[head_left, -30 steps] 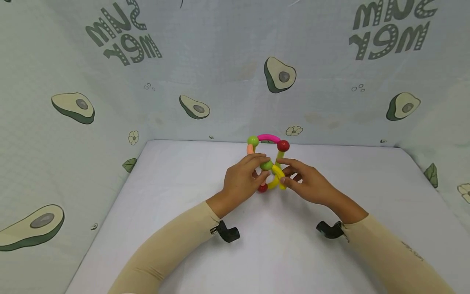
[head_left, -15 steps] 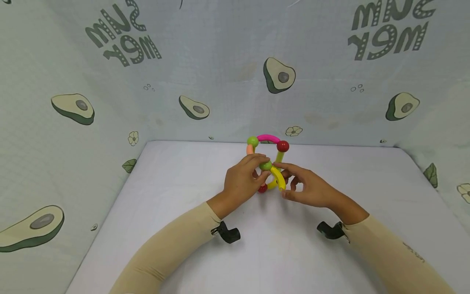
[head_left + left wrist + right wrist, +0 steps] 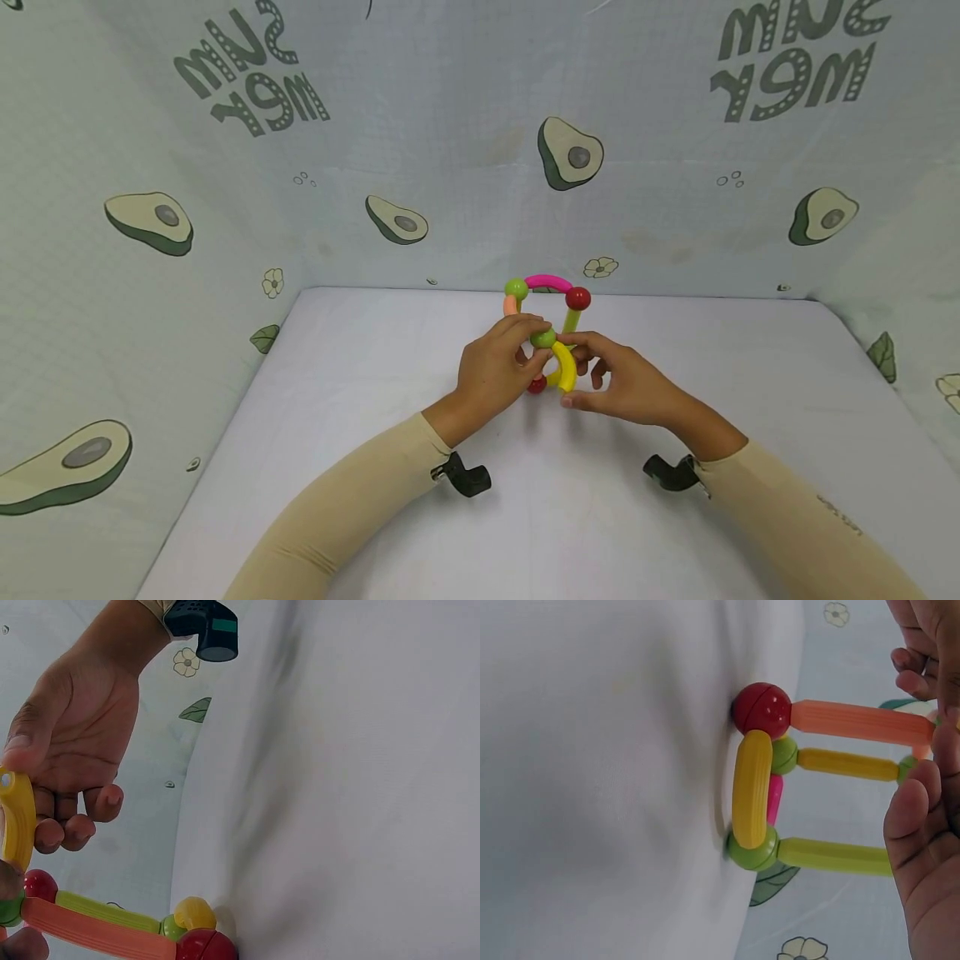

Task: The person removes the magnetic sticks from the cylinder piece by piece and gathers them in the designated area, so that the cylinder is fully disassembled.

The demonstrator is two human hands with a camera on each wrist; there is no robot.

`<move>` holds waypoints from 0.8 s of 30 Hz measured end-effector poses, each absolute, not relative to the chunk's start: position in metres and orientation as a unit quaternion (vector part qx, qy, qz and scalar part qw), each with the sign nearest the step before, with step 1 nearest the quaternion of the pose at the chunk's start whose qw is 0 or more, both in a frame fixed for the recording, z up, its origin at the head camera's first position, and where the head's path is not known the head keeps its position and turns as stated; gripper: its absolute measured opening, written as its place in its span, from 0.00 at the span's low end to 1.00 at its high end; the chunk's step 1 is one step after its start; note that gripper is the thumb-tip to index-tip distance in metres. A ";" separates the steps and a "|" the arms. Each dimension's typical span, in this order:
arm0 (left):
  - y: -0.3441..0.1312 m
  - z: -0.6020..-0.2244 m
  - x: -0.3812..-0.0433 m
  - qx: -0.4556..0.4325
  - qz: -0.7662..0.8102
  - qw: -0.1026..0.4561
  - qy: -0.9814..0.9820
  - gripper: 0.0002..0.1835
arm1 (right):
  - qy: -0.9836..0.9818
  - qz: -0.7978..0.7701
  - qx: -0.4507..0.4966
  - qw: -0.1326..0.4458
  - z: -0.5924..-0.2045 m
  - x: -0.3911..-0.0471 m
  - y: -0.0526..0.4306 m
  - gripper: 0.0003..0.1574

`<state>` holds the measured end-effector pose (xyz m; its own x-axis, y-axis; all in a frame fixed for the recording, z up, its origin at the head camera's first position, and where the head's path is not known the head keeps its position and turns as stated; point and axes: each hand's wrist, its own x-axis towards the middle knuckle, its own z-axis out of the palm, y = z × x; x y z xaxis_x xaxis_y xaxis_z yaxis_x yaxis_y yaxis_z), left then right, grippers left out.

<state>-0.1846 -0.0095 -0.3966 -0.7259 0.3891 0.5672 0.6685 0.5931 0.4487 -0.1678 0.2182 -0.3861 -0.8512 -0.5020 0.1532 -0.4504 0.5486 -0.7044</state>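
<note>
My left hand (image 3: pixel 491 367) pinches a green ball (image 3: pixel 543 337) at the near top corner of a boxlike frame of toy magnetic sticks and balls. A curved yellow stick (image 3: pixel 566 367) hangs down from that ball. My right hand (image 3: pixel 637 379) holds this stick, its thumb at the lower end and its index finger near the ball. In the left wrist view, the right thumb touches the stick beside its silvery end. A peach stick (image 3: pixel 859 722) rises from a red ball (image 3: pixel 762 709) on the table, and another curved yellow stick (image 3: pixel 751 790) runs to a lower green ball (image 3: pixel 753 849).
A magenta curved stick (image 3: pixel 548 282) joins a green ball (image 3: pixel 516 288) and a red ball (image 3: pixel 577 298) at the back. The white table (image 3: pixel 540 500) meets a pale patterned cloth (image 3: pixel 480 167) behind. Black camera mounts (image 3: pixel 467 478) hang from both wrists.
The free lower end of the curved yellow stick has swung left. My right thumb and index finger have shifted slightly left, the thumb also lower. The left hand and the frame stay put.
</note>
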 end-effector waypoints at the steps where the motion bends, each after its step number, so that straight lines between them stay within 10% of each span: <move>1: -0.010 -0.397 -0.185 -0.305 -0.332 0.212 -0.867 0.21 | 0.879 -0.392 -0.270 0.030 -0.386 -0.168 0.217 0.50; 24: -0.010 -0.399 -0.186 -0.313 -0.330 0.229 -0.861 0.21 | 0.913 -0.341 -0.222 0.024 -0.384 -0.164 0.225 0.51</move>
<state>-0.1865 -0.0099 -0.3991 -0.6990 0.3873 0.6011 0.6899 0.5867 0.4242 -0.1641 0.2249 -0.3835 -0.9003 -0.4217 0.1075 -0.3889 0.6688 -0.6336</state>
